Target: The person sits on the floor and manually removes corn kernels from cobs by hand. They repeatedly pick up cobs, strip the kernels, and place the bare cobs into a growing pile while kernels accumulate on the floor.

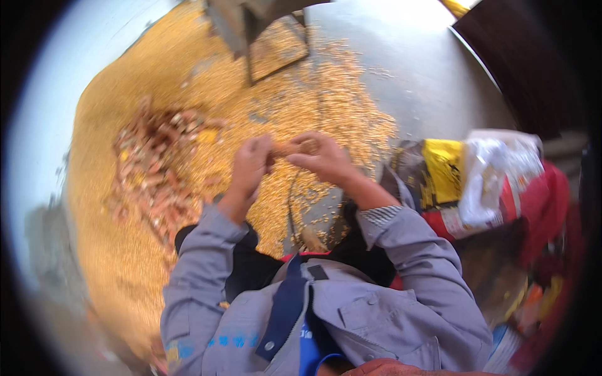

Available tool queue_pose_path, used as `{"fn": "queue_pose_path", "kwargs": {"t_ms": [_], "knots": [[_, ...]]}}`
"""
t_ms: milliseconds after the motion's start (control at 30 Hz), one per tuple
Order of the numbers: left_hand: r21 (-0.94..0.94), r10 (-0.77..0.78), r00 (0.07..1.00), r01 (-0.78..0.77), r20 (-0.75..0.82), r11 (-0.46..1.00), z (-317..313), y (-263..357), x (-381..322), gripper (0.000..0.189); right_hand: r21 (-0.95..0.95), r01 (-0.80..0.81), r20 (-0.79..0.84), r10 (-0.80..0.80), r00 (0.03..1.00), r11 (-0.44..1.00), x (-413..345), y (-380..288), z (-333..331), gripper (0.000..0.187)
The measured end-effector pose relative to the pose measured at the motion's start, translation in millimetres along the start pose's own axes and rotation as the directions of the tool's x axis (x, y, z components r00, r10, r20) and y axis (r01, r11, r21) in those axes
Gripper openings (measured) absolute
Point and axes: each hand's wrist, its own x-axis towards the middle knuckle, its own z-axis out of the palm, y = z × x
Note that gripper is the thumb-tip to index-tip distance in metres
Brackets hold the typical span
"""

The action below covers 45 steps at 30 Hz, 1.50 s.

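A reddish corn cob spans the gap between my two hands, above a spread of loose yellow corn kernels. My left hand grips its left end. My right hand is curled around the other end, thumb toward me. The cob's middle looks stripped of kernels; its ends are partly hidden by my fingers, and motion blurs the detail. To the left of my hands lies a heap of bare reddish cobs on the kernels.
A metal-legged stand rises from the kernels ahead. At right are a yellow packet, a clear plastic bag and red cloth. A dark brown panel stands at the far right. Grey floor shows beyond the kernels.
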Motion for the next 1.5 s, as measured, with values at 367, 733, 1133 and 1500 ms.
{"fn": "queue_pose_path", "kwargs": {"t_ms": [367, 733, 1133, 1500], "knots": [[0.097, 0.067, 0.998, -0.067, -0.005, 0.993, -4, -10, 4, 0.020, 0.193, -0.048, -0.230, 0.092, 0.969, 0.980, -16, -28, -36, 0.039], [0.105, 0.057, 0.995, -0.048, -0.083, 0.993, -23, -16, 10, 0.016, 0.008, 0.091, -0.969, -0.015, 0.245, 0.996, -234, 25, -250, 0.029], [0.464, 0.255, 0.961, -0.179, -0.105, 0.867, -28, -66, 32, 0.021, -0.446, -0.415, -0.892, -0.431, 0.136, 0.793, -238, 91, -361, 0.053], [0.754, -0.391, 0.693, -0.657, 0.606, 0.004, -13, -81, -30, 0.032, -0.574, 0.153, 0.073, -0.135, 0.988, 0.804, -66, -3, -115, 0.043]]}}
